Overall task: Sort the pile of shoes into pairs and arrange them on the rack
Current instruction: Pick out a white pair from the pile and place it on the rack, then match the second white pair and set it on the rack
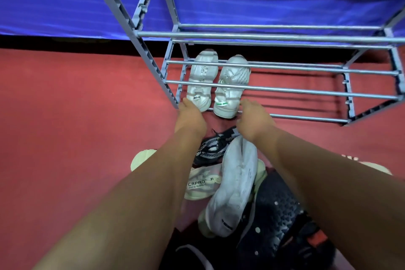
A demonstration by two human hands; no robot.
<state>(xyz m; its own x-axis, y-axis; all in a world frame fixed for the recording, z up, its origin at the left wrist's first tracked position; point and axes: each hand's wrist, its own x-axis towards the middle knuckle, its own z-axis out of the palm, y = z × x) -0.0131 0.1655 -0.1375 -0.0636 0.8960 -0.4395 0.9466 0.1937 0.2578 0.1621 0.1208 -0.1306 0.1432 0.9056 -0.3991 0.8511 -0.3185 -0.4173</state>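
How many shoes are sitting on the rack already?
2. Both are white sneakers on the lowest tier at the left end: one nearest the rack's side frame, the other just right of it, heels toward the person. The higher bars look bare.

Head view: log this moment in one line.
white sneaker pair: bottom tier, shoe rack | left hand, right hand: at heels | pile: unsorted
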